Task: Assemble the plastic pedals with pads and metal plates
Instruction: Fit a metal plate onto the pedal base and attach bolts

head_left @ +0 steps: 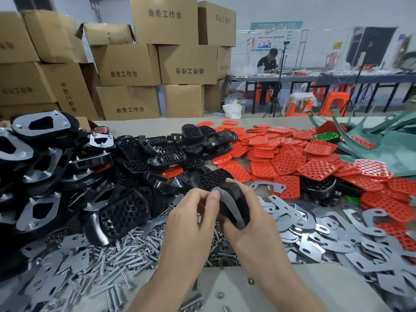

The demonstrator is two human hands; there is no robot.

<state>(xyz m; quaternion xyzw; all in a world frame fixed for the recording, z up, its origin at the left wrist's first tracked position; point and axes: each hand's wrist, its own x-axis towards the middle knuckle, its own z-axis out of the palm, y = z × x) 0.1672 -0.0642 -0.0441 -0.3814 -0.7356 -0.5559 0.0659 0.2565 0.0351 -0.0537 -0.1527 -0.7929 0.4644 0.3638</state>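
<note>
Left hand (191,224) and right hand (249,226) both grip one black pedal (237,195); one metal plate (230,207) lies against it; red pads (286,161) uncountable.

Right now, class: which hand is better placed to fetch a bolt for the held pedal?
Probably the left hand: the bolts lie heaped on its side, while the right hand grips most of the black pedal.

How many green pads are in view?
2. One green pad lies far right on the red pads, beside the teal parts; a second green piece, mostly covered, sits nearer right. Others may be buried.
</note>
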